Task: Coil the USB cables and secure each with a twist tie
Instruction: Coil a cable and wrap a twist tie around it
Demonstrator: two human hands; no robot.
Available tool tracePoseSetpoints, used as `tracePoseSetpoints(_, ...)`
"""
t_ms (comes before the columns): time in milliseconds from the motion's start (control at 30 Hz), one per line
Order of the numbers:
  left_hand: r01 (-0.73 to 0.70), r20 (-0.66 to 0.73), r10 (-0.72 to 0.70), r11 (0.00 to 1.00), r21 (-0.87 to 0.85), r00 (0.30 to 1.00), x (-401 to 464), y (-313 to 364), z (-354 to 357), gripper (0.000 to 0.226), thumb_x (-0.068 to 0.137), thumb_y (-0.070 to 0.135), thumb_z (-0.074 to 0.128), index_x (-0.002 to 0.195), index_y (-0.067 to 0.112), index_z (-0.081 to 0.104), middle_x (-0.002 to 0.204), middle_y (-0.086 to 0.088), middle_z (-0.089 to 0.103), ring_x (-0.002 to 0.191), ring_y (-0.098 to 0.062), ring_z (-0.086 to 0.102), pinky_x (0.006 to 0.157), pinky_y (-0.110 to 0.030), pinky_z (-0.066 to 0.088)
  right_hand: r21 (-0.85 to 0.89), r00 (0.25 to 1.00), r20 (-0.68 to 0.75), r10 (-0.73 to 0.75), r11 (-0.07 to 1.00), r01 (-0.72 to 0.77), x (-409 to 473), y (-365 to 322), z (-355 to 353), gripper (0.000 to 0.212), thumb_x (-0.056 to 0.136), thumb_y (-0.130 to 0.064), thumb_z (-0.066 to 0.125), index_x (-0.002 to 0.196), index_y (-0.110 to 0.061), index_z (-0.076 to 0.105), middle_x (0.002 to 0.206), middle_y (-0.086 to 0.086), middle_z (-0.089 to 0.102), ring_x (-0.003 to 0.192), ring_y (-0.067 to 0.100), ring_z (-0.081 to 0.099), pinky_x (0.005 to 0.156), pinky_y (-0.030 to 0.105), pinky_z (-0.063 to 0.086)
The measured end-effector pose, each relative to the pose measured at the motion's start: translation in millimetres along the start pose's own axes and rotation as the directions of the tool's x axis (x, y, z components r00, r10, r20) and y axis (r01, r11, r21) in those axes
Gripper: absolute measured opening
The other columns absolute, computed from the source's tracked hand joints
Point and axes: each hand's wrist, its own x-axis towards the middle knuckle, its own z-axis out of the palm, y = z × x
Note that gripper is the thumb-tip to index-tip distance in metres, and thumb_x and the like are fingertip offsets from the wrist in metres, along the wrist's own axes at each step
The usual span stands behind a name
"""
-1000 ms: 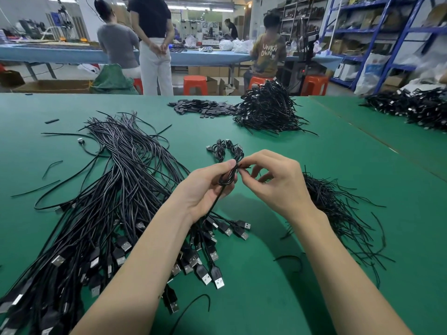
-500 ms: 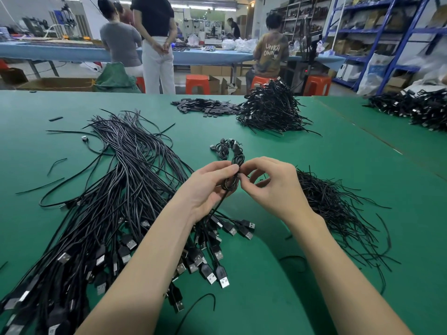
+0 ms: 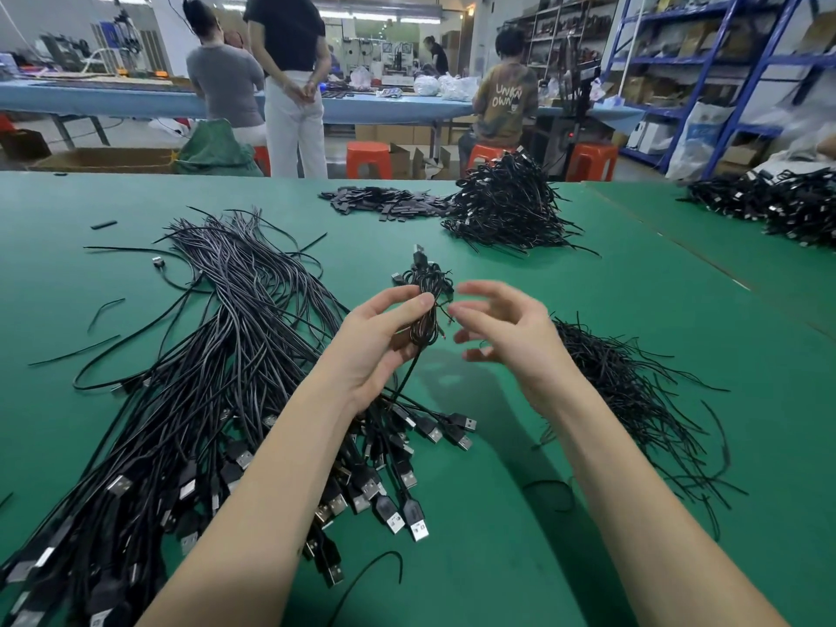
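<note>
- The left hand (image 3: 375, 341) grips a coiled USB cable (image 3: 425, 310) above the green table (image 3: 633, 310); the thumb and fingers are curled around the middle of the coil.
- The coil stands nearly upright in this hand, and one end of the cable hangs down from it toward the table.
- The right hand (image 3: 502, 332) is just beside the coil but does not touch it; its fingers are loosely spread and it holds nothing.
- A big bundle of uncoiled USB cables (image 3: 203, 377) lies on the table to the left, below the left arm, with the plugs (image 3: 407, 513) pointing toward the person.
- A heap of thin black twist ties (image 3: 633, 391) lies on the table to the right, partly under the right arm.
- Just behind the held coil, some finished coils (image 3: 425, 269) lie on the table.
- Farther back there is a large pile of black cables (image 3: 506, 205), and beside it a flat heap of small dark pieces (image 3: 384, 203).
- Behind the table, several people stand or sit at a long blue table (image 3: 113, 99).
</note>
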Motion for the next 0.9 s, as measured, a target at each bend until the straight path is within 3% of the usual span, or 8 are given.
tracePoseSetpoints(100,0.029,0.001,-0.029,0.999,-0.035,1.0,1,0,1,0.03,0.078,0.015,0.077,0.107,0.014,0.068,0.081,0.0,0.071,0.067,-0.009,0.064,0.06,-0.02,0.052,-0.555,0.86,0.067,-0.506,0.698,0.453,1,8,-10,0.029,0.086,-0.015,0.076,0.11,-0.029,0.069,0.107,-0.018,0.068,0.08,0.009,0.068,0.062,0.022,0.056)
tracePoseSetpoints(267,0.046,0.022,-0.045,0.998,-0.041,0.999,1,-3,1,0.023,0.084,0.012,0.074,0.106,0.014,0.068,0.083,-0.002,0.071,0.065,-0.01,0.064,0.057,-0.02,0.052,-0.601,0.788,0.125,-0.603,0.586,0.544,-1,11,-9,0.007,0.088,-0.027,0.078,0.095,-0.027,0.077,0.091,-0.017,0.071,0.072,0.01,0.066,0.055,0.029,0.055)
tracePoseSetpoints(400,-0.004,0.064,0.004,1.0,-0.001,0.998,-1,-3,1,0.025,0.077,0.018,0.077,0.1,0.019,0.07,0.081,0.0,0.073,0.065,-0.008,0.064,0.055,-0.018,0.05,-0.093,0.993,0.009,-0.121,0.988,0.121,0,4,-3,0.009,0.087,-0.014,0.077,0.078,-0.015,0.076,0.073,-0.003,0.072,0.057,0.01,0.061,0.047,0.021,0.047)
tracePoseSetpoints(467,-0.021,0.09,0.021,1.0,0.003,0.996,-1,-3,3,0.029,0.071,0.021,0.079,0.099,0.019,0.071,0.084,-0.002,0.073,0.067,-0.009,0.066,0.057,-0.018,0.051,0.394,0.926,0.211,0.313,0.84,-0.373,-2,-6,-1,0.006,0.076,-0.01,0.077,0.073,-0.01,0.072,0.071,0.003,0.066,0.051,0.007,0.057,0.041,0.014,0.044)
tracePoseSetpoints(533,-0.016,0.099,0.018,1.0,-0.016,0.995,-1,-3,3,0.031,0.07,0.02,0.079,0.1,0.018,0.071,0.086,-0.004,0.074,0.07,-0.011,0.067,0.061,-0.019,0.053,0.572,0.826,0.339,0.45,0.598,-0.561,-5,-10,0,0.008,0.07,-0.009,0.077,0.074,-0.006,0.071,0.071,0.003,0.065,0.047,0.005,0.055,0.037,0.01,0.042)
tracePoseSetpoints(667,0.015,0.044,-0.012,0.998,-0.066,0.999,1,-1,-2,0.034,0.072,0.017,0.078,0.104,0.015,0.07,0.083,-0.002,0.073,0.067,-0.011,0.064,0.06,-0.02,0.053,-0.062,1.0,0.001,-0.014,0.998,0.014,-4,-1,2,0.02,0.085,-0.018,0.08,0.102,-0.023,0.072,0.09,-0.006,0.074,0.057,0.009,0.062,0.052,0.02,0.051)
tracePoseSetpoints(767,0.026,0.036,-0.023,0.995,-0.092,0.999,2,1,-5,0.036,0.071,0.016,0.079,0.106,0.013,0.07,0.083,-0.001,0.072,0.069,-0.012,0.065,0.062,-0.021,0.054,-0.551,0.876,0.045,-0.481,0.719,0.423,-2,8,-6,0.03,0.081,-0.027,0.084,0.107,-0.033,0.07,0.099,-0.016,0.071,0.063,0.006,0.066,0.064,0.02,0.051)
tracePoseSetpoints(900,0.04,0.047,-0.036,0.996,-0.081,0.998,1,0,-3,0.034,0.072,0.017,0.079,0.105,0.013,0.07,0.084,-0.003,0.072,0.067,-0.012,0.065,0.059,-0.021,0.053,-0.652,0.816,0.083,-0.573,0.588,0.479,-4,12,-7,0.012,0.086,-0.033,0.08,0.096,-0.029,0.076,0.095,-0.019,0.072,0.064,0.007,0.065,0.062,0.024,0.051)
